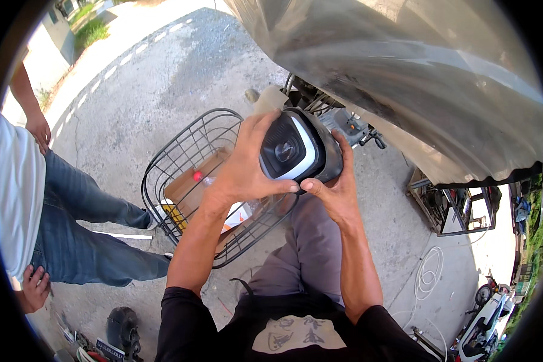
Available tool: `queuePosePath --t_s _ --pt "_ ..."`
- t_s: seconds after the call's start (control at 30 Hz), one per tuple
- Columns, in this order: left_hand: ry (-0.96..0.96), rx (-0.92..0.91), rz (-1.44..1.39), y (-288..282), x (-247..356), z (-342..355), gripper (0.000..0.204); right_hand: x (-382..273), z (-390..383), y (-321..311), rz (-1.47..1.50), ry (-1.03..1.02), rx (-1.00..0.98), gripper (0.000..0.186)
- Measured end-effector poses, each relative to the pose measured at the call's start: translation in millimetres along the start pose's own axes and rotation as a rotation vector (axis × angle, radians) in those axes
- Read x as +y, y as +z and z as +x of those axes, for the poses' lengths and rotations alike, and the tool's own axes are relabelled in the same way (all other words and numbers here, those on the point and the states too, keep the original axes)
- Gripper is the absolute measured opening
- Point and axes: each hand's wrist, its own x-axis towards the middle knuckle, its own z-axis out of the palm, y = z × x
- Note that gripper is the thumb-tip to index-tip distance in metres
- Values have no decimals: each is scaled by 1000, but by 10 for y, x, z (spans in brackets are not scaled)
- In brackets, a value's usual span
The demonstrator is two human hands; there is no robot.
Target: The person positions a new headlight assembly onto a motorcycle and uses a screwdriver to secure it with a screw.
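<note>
I hold a black vehicle headlight [283, 148] with a white curved strip in front of my chest. Its lens faces up and to the left. My left hand [242, 161] wraps its left side, thumb along the lower edge. On the other side my right hand [339, 187] grips the dark housing, its thumb beneath and its fingers reaching up the side. Below my left forearm sits a black wire basket [143, 181]. It holds a cardboard box [180, 190], a clear bottle with a red cap [197, 175] and a white-and-orange package [236, 216]. Part of a vehicle shows behind the headlight.
At the left stands a person in jeans [87, 241], close to the basket. A large grey cover [404, 84] hangs over the upper right. Further right are a metal frame [458, 231], a coiled white hose [429, 274] and a white scooter [481, 326]. Dark parts [122, 326] lie lower left.
</note>
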Motion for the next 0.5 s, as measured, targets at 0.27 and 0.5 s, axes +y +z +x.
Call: queuePosePath --t_s 0.27,0.5 --pt "-6 61 66 38 35 -3 140 28 -8 81 -49 -2 90 121" --pt "33 48 140 -17 118 -1 125 -88 49 -7 -92 35 -10 127"
